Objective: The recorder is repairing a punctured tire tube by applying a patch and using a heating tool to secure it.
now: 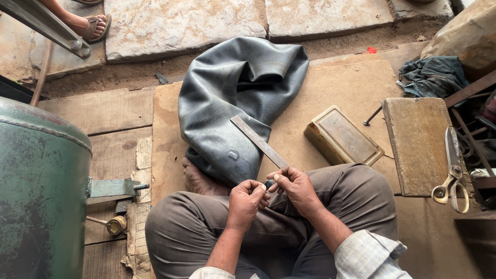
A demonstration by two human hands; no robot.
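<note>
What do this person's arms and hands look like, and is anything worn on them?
Both hands are bare: no gloves, rings or watch show on the left hand or the right hand. The forearms are uncovered, and the pale checked shirt sleeves are rolled up near the elbows. The right sleeve shows a thick folded cuff; only the edge of the left one is in view at the bottom of the picture.

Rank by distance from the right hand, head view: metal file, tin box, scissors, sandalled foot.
From the right hand:
1. Metal file, held in its grip, slanting up-left over the rubber tube.
2. Tin box, just up-right on the mat.
3. Scissors, far right on the wooden board.
4. Sandalled foot, top-left corner.
</note>
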